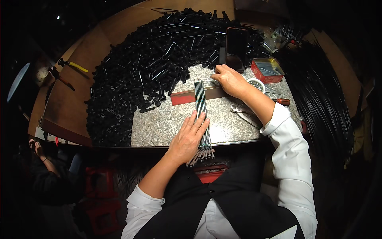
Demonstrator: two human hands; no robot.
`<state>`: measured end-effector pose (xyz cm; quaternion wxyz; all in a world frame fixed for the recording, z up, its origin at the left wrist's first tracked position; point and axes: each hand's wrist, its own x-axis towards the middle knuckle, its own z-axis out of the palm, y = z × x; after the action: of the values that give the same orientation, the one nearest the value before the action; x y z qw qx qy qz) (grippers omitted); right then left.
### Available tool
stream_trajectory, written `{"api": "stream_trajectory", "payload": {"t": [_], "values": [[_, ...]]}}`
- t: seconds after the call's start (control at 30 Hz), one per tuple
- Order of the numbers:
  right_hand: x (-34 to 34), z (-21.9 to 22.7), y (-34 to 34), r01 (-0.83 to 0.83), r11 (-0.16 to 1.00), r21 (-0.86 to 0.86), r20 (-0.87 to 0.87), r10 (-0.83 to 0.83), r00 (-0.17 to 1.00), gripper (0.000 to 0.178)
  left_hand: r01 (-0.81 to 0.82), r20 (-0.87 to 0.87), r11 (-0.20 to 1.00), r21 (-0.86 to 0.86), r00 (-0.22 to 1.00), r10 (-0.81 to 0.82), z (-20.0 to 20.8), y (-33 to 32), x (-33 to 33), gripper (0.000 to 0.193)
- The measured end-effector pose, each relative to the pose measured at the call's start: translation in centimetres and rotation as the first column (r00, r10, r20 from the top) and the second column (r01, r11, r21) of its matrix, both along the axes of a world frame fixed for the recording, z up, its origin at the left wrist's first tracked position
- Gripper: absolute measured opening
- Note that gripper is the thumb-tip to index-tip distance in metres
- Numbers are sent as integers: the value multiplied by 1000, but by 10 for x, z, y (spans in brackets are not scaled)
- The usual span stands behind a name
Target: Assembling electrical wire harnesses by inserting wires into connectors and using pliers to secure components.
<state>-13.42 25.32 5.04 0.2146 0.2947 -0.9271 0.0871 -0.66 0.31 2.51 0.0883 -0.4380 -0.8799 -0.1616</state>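
From up here I look down on a grey stone slab (167, 123) set into a wooden worktop (75, 103), and a row of thin metal rods (201, 105) lies across it, running away from me and side by side like a flat mat. My left hand (190, 137) lies flat on the near part of the rods, fingers straight and close together, palm down; it grips nothing, it only presses, which I judge keeps the rods from rolling apart. Their near ends carry dark tips that hang over the slab's front edge. My right hand (229, 79) rests at the far ends of the rods, fingers bent down onto them; whether it pinches one rod or just evens the ends I cannot tell. A reddish flat bar (187, 96) lies crosswise under the rods near that end, seemingly as a stop or a rest to line them up. Behind and to the left a big heap of black plastic tubes (147, 67) curves round the slab, within easy reach. Metal pliers (243, 112) lie just right of the rods, a red tin (267, 69) stands farther back, and a phone (236, 47) leans upright against the heap
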Motion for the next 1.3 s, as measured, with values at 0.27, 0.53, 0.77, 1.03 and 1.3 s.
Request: {"api": "stream_trajectory", "payload": {"t": [0.27,0.53,0.77,1.03,1.3], "values": [[-3,-3,-2,-11,999,-33,26,12,1000,29,1,6,1000,15,1000,-1,-2,0,0,64],[-6,-3,-8,-44,998,-33,22,45,999,30,5,18,1000,14,1000,-5,-1,-1,0,65],[-9,-8,-5,-50,993,-103,45,54,997,29,6,22,1000,20,1000,-7,-1,-1,0,66],[-8,-4,-8,-32,997,-72,45,35,998,30,5,26,1000,12,1000,-6,0,0,0,66],[-11,-8,-22,-144,972,-183,8,148,989,40,-4,26,1000,25,1000,4,-2,-4,1,68]]}}
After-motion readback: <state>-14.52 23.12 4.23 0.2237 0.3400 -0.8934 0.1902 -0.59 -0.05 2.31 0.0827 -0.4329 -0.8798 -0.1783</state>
